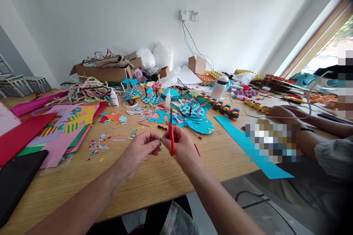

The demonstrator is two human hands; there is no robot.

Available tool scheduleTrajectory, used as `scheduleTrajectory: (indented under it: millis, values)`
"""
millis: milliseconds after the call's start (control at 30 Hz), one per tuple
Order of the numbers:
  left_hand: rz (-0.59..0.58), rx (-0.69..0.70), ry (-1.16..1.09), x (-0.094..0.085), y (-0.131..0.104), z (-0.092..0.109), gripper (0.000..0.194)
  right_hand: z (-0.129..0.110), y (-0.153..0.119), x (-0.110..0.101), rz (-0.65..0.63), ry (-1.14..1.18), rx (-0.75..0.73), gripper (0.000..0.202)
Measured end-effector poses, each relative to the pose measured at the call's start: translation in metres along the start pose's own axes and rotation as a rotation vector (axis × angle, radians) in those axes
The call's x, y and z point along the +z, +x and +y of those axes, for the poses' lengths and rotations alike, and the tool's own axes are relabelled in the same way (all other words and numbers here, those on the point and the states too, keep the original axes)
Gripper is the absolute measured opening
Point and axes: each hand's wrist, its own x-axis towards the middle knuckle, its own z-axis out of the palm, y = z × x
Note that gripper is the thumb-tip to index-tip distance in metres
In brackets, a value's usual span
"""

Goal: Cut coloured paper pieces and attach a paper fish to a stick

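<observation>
Over the front of the wooden table [132, 194], my left hand [139, 150] pinches a tiny green scrap [160, 139], probably paper, between thumb and fingertips. My right hand [182, 148] is closed on red-handled scissors [172, 140], their blades pointing up and away from me. Its thumb and fingertip also meet at the green scrap, so both hands come together there. Small paper bits [97, 146] lie to the left of my left hand. Beyond my hands are blue paper cutouts [164, 117] and a blue disc [201, 125].
Coloured paper sheets [59, 148] and a black phone [20, 187] lie on the left. Glue bottles [114, 98] stand mid-table. A blue strip [248, 147] overhangs the right edge. Another person's hands [285, 115] are at far right. A cardboard box [102, 72] sits behind.
</observation>
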Motion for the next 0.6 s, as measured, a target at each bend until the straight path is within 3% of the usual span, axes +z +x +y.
scheduleTrajectory:
  millis: [167,300,433,600]
  values:
    - [0.032,0.009,0.047,0.005,0.002,0.004,0.014,0.005,-0.002,0.000,-0.009,-0.033,-0.008,0.017]
    - [-0.008,0.057,0.232,-0.002,0.006,0.004,0.012,0.006,-0.002,-0.004,-0.032,-0.143,-0.012,0.016]
    - [-0.058,0.154,0.477,-0.007,0.008,0.006,0.010,0.003,-0.002,-0.009,-0.047,-0.483,-0.138,0.006]
    - [-0.031,0.268,0.680,-0.006,0.009,0.011,0.010,-0.001,0.000,-0.010,-0.105,-0.823,-0.298,0.007]
